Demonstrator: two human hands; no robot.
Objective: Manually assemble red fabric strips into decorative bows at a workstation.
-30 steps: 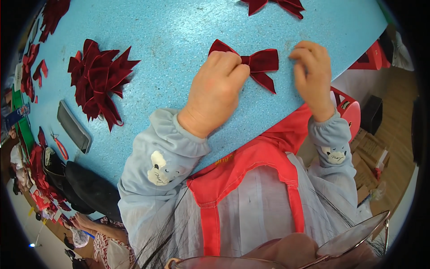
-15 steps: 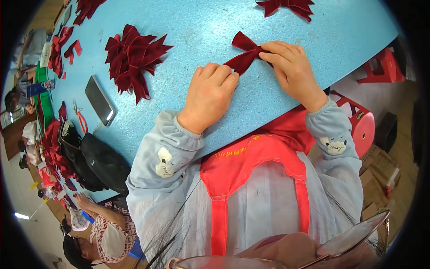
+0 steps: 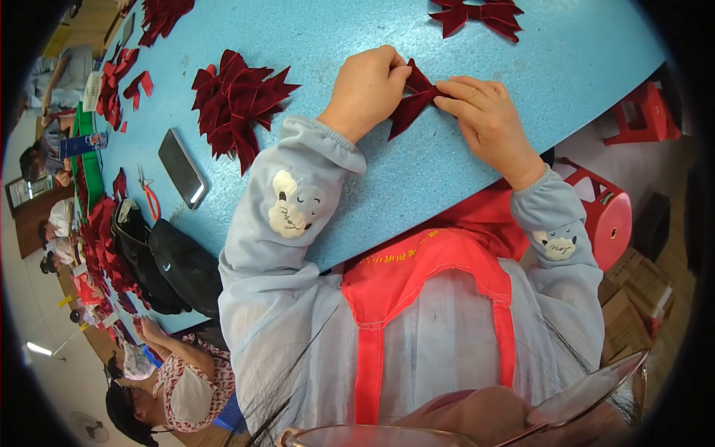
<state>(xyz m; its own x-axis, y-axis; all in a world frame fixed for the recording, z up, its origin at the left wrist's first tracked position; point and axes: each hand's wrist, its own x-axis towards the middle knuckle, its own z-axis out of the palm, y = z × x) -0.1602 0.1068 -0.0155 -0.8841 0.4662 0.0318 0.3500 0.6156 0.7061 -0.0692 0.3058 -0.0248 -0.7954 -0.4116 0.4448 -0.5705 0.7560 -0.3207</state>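
A dark red velvet bow (image 3: 414,100) is held just above or on the blue table (image 3: 357,201) in front of me. My left hand (image 3: 369,91) is closed on the bow's upper left loop, thumb and fingers pinched together. At the bow's middle and right side, my right hand (image 3: 488,119) pinches it, hiding that half. Left of my hands lies a heap of dark red bows (image 3: 240,100), piled with pointed tails outward. Another finished-looking bow (image 3: 478,15) rests at the table's far edge of view.
A smartphone (image 3: 183,167), red-handled pliers (image 3: 150,195) and a black bag (image 3: 167,257) lie to the left. More red pieces (image 3: 100,231) run along the table there, near a seated co-worker (image 3: 179,380). Red stools (image 3: 605,216) and cardboard boxes (image 3: 637,298) stand at the right.
My left hand has moved up and right, from the bow's lower left tail to its upper left part. My right hand keeps its pinch with little movement.
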